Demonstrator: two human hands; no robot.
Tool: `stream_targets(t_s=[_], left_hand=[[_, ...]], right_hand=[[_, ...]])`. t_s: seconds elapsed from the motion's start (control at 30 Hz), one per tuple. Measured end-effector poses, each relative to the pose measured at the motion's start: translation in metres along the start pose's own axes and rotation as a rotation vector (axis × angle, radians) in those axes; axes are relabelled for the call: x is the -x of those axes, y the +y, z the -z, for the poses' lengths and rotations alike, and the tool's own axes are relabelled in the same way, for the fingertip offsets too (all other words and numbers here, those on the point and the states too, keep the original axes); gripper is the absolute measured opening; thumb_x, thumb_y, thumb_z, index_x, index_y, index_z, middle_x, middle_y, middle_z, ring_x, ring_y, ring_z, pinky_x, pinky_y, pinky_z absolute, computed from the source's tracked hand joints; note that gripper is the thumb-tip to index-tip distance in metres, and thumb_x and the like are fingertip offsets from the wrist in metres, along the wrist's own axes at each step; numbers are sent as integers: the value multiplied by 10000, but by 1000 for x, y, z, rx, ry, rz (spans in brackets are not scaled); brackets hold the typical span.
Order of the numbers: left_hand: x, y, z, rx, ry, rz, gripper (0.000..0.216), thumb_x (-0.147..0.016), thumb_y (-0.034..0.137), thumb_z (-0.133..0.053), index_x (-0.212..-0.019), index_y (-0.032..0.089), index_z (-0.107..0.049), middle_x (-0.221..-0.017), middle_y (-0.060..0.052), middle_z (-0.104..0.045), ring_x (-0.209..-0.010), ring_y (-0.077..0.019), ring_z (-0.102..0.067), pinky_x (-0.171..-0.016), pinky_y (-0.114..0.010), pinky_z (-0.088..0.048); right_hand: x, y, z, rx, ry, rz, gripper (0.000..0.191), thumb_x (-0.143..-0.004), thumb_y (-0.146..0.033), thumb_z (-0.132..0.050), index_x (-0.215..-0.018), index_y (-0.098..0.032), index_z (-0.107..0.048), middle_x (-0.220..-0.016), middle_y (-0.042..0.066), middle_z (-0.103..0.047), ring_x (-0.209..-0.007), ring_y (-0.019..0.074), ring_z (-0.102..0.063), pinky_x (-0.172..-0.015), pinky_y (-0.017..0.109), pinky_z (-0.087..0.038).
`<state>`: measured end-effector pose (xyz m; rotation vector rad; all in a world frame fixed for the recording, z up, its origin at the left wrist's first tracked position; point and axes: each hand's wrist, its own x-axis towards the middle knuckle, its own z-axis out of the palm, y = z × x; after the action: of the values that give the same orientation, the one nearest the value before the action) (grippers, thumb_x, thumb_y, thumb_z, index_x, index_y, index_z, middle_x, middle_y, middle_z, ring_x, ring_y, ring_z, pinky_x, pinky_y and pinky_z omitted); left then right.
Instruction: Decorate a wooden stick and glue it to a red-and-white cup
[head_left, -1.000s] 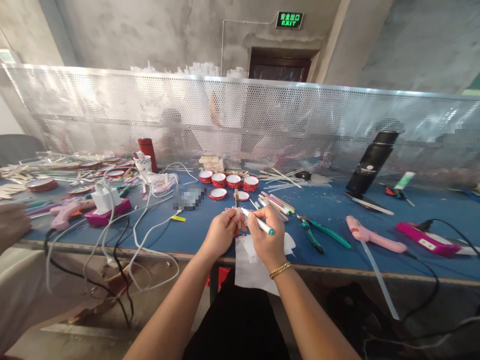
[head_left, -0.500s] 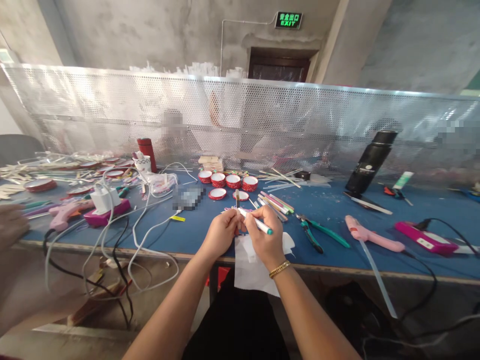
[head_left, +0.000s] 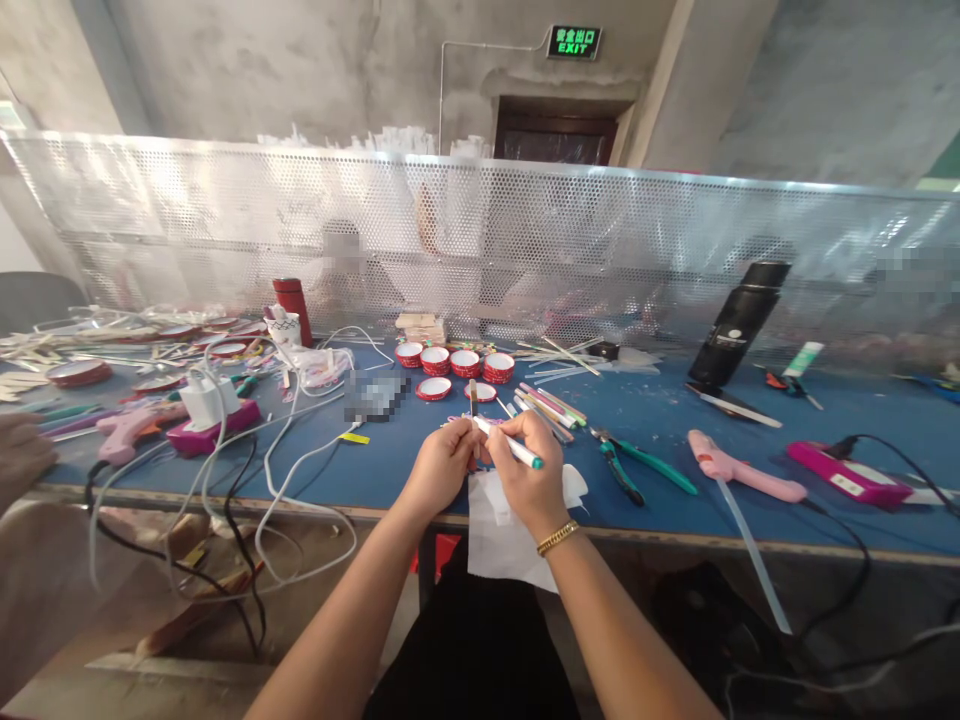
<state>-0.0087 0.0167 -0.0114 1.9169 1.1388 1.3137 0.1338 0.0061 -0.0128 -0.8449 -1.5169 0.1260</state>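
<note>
My right hand [head_left: 534, 475] is closed around a white marker pen [head_left: 519, 449] with a green end, its tip pointing towards my left fingers. Pinched in my left hand [head_left: 437, 468] is a thin wooden stick [head_left: 473, 397], standing upright, with a dark part near its upper end. The pen's tip meets the stick close to my fingertips; whether it touches is too small to tell. Beneath my right hand a white paper sheet [head_left: 499, 545] hangs over the table edge. Just beyond my hands lie several coloured pens [head_left: 551, 408] and red-rimmed round lids [head_left: 480, 391].
Green-handled pliers [head_left: 637, 465], a pink glue gun [head_left: 742, 472] and a magenta power strip [head_left: 847, 475] lie right. A black bottle [head_left: 739, 330] stands behind. White cables [head_left: 281, 480] run across the left side, near another person's hand [head_left: 22, 450].
My hands keep nearly the same pose, pen against stick. At the left edge, the other person's arm has shifted slightly. The view has moved a little.
</note>
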Motion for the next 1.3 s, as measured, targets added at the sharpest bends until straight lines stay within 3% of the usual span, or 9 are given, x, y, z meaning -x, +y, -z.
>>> stream_targets(t_s=[0.23, 0.6, 0.87, 1.3], left_hand=[[1, 7, 1, 37, 4, 24, 279, -945, 305, -454, -701, 190, -526, -591, 31, -542, -549, -110, -459, -572, -224, -376], [1, 2, 0, -6, 3, 8, 303, -961, 307, -452, -688, 188, -507, -599, 36, -534, -566, -107, -467, -594, -228, -377], [1, 7, 0, 36, -1, 34, 289, -954, 309, -450, -702, 189, -524, -598, 35, -546, -551, -107, -459, -571, -227, -372], [1, 4, 1, 12, -3, 9, 319, -960, 322, -455, -680, 187, -525, -592, 31, -539, -556, -107, -464, -579, -228, -374]], right_hand=[[0, -2, 0, -5, 53, -46, 210, -905, -290, -574, -711, -231, -520, -686, 5, -561, -715, 196, -541, -678, 330, -433], [0, -1, 0, -14, -7, -6, 180, -903, -274, -578, -736, -226, -530, -713, 9, -593, -738, 194, -559, -701, 331, -449], [0, 1, 0, 6, 56, -43, 204, -905, -281, -574, -716, -231, -517, -694, 6, -561, -711, 196, -536, -674, 330, -428], [0, 0, -1, 10, 23, -9, 195, -908, -273, -573, -726, -229, -518, -704, 4, -582, -719, 190, -547, -683, 325, -433]])
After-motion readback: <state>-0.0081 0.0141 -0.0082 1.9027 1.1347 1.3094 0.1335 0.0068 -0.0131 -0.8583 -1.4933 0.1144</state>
